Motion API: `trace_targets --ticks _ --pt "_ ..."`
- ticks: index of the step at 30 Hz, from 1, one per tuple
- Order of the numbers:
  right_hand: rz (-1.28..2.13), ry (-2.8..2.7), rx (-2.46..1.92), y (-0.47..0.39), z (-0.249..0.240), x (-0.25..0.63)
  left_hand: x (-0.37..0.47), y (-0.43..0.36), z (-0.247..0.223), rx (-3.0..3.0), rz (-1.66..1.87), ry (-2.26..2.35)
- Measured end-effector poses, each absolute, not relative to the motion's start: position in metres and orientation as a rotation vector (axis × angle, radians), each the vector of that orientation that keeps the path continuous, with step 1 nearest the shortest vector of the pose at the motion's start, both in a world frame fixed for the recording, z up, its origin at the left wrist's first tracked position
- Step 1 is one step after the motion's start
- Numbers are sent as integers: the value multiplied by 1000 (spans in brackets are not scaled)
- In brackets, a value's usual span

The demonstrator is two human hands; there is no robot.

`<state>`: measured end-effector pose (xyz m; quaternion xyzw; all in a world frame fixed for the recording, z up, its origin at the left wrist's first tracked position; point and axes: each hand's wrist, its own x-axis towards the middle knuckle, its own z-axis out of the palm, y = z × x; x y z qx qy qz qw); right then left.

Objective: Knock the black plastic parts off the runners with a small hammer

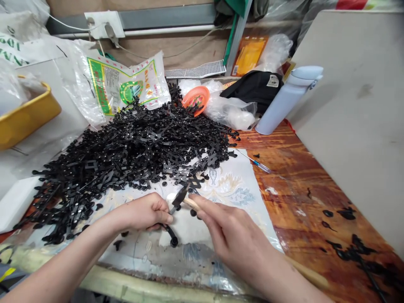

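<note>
**Left hand (150, 213) pinching black linkage (172, 235), right hand (232, 229) gripping hammer (180, 196)**

Surface (280, 168): reddish-brown wood, mostly under a patterned sheet (249, 206). Big heap of black parts (135, 147) covers left and middle, running to the far side. Printed plastic bag (134, 82) leans at the heap's far left; orange plate (192, 96) tilted at its far right edge. Further right: black pouch (249, 92), then light-blue bottle (280, 105), upright. Screwdriver (261, 166) lies right of the sheet's far corner. Loose black pieces (349, 252) at near right. Yellow bin (34, 111) far left, gray panel (356, 84) along the right, power socket (105, 24) at the far wall.

Hands: both closed, 2 different grips. Left has the linkage between thumb and curled fingers, round end sticking out on the near side, over a pale pad (195, 227) at near center. Right is wrapped on the wooden handle, thumb and index finger toward the head. Head is right at the left hand's fingertips; contact with the linkage, can't tell.

Pose: left forearm comes in from near left, right from near right. Hands just beside each other, handle's tail end showing past the right wrist.
</note>
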<state>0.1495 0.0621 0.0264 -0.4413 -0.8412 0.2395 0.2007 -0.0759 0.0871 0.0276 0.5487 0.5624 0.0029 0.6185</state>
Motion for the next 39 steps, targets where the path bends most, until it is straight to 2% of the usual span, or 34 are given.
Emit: trace_targets --ticks 6,14,17,23,26,29,33,35,37,39 --pt "574 -2388 -1288 58 22 148 -78 86 25 1232 -5 1309" --pt "637 -2375 -1307 60 22 141 -78 82 22 1182 36 1313" --pt "922 -2134 -1302 62 25 151 -75 73 26 1094 189 1317" --pt "1968 -1178 -1270 48 30 159 -44 47 45 364 1132 1174" --pt "2209 -883 -1109 39 25 145 -20 40 48 121 1351 1162" --pt "2267 -779 -1019 37 19 136 -4 31 43 73 1415 1137" --pt "2181 -803 -1076 44 25 148 -12 3 32 300 1195 1262" --pt "2167 -886 -1146 47 36 160 -27 -12 32 625 969 1597" --pt "2158 -1038 -1222 49 47 170 -40 -20 38 1046 997 2036" --pt "2138 -1203 -1266 49 56 172 -44 -19 48 1439 1062 2104"
